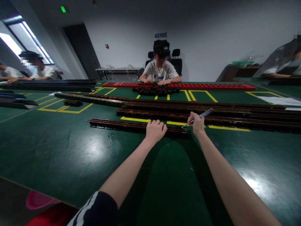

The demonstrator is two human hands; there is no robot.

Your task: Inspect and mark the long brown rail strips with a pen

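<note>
A long dark rail with thin coppery edges [117, 124] lies across the green table in front of me. My left hand [156, 130] is wrapped over it right of its middle, fingers curled on the far side. In my right hand [197, 124] is a screwdriver [204, 113] with a clear handle, pinched and slanted. Its thin tip points down-left and meets the rail near the right end; whether it touches cannot be made out. Just beyond lie several similar long rails [225, 117], stacked side by side and reaching off to the right.
A red slotted strip [211, 86] runs along the far side, with a heap of black parts [156, 91] before it. A person [161, 70] sits opposite; others sit left and right. Dark bars [54, 86] lie at left. A pink basin [39, 200] is below the table edge.
</note>
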